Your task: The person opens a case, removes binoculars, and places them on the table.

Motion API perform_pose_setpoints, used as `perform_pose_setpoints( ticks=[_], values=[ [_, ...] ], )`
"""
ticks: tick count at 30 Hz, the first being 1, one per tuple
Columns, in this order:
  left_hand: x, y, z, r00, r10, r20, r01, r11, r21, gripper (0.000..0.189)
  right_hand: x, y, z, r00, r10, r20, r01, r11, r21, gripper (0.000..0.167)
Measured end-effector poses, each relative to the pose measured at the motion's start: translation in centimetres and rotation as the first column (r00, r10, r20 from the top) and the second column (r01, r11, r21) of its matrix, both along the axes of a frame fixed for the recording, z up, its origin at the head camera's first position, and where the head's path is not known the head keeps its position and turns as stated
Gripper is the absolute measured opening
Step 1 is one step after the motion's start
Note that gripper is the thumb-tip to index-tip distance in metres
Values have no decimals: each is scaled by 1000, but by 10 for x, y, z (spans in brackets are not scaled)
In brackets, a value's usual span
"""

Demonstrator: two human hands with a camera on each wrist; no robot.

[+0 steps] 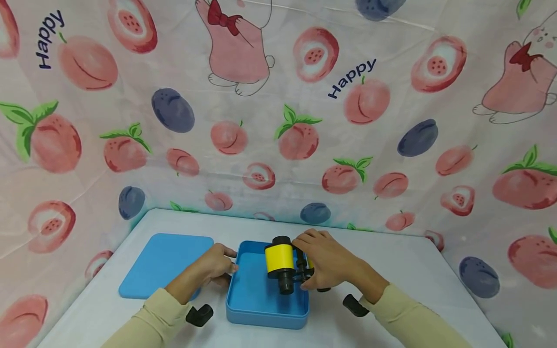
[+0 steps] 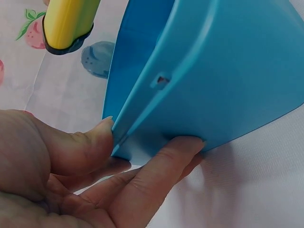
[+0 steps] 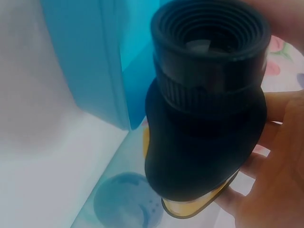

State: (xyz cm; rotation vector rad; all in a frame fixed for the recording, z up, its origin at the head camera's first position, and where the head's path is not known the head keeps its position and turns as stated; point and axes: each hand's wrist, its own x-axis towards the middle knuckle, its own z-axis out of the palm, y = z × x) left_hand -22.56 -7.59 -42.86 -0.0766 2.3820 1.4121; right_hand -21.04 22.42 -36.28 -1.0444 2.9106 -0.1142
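A pair of yellow and black binoculars (image 1: 280, 258) is over the blue box (image 1: 267, 319), its near barrel above the box's inside. My right hand (image 1: 328, 258) grips the binoculars from the right side. In the right wrist view a black eyepiece (image 3: 211, 90) faces the camera, with fingers round the far side of the body. My left hand (image 1: 217, 263) holds the box at its left wall. In the left wrist view the thumb (image 2: 90, 147) is at the rim and a finger (image 2: 166, 171) presses the outer wall.
A flat blue lid (image 1: 161, 263) lies on the white table (image 1: 391, 290), left of the box and partly behind the left forearm. Black wrist-worn pieces (image 1: 199, 315) show at both sleeves. A fruit-printed cloth (image 1: 261, 121) hangs behind the table.
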Motion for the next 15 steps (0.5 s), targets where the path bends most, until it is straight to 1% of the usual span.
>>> perform_pose_setpoints(
  ticks=[5,15],
  values=[
    [-1,1,0,1000,-1,3,1,1000,8,50,0,6,0,999,-34,-11,34,999,-2,93],
    [0,1,3,1000,-3,7,3,1000,-2,49,0,17,4,998,-53,-16,53,999,-6,92]
  ],
)
